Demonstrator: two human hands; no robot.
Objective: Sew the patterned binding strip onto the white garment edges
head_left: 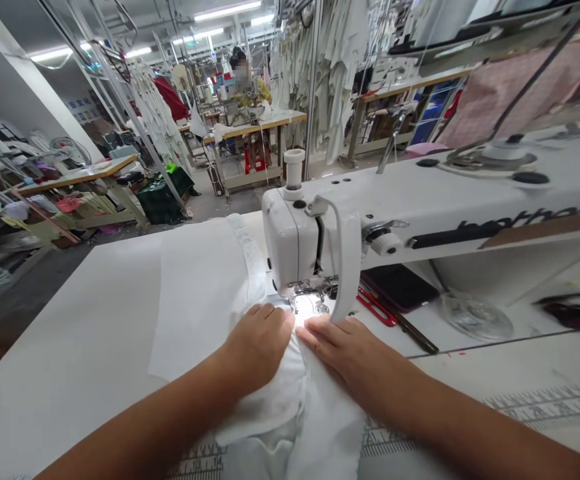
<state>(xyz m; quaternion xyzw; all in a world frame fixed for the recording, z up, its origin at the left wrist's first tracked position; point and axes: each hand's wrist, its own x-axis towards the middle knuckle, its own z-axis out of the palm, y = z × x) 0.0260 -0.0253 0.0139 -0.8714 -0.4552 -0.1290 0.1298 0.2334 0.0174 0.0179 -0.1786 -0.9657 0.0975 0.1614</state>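
- Bare left forearm (140, 427) reaches in from the lower left; the left hand (257, 347) lies flat on the white fabric, its fingers together and angled toward the needle area, pressing rather than pinching.
- White fabric (290, 400) bunches beneath both hands, and a flat panel of it (195, 300) spreads over the white counter (65, 340) to the left. The cloth runs in under the presser foot (315, 293), which is brightly lit.
- Right hand (343, 350) rests flat on the same fabric, fingers together, just beside the left hand and nearly touching it, with nothing clamped. The right forearm (470, 423) crosses toward the lower right.
- Printed ruler scale (545, 407) runs along the counter's near edge.
- White Brother sewing machine (290, 240) stands over the fabric, a curved white strap (349, 260) hanging at its head.
- Red-handled scissors (376, 307) lie beside a dark phone (399, 287) on the counter, right of the needle.
- Clear plastic disc (476, 317) sits further right, near a dark, indistinct heap (570, 310).
- Beyond, a person (240, 70) sits at another workstation, among hanging white garments (320, 67); pink fabric (515, 93) lies behind the machine.
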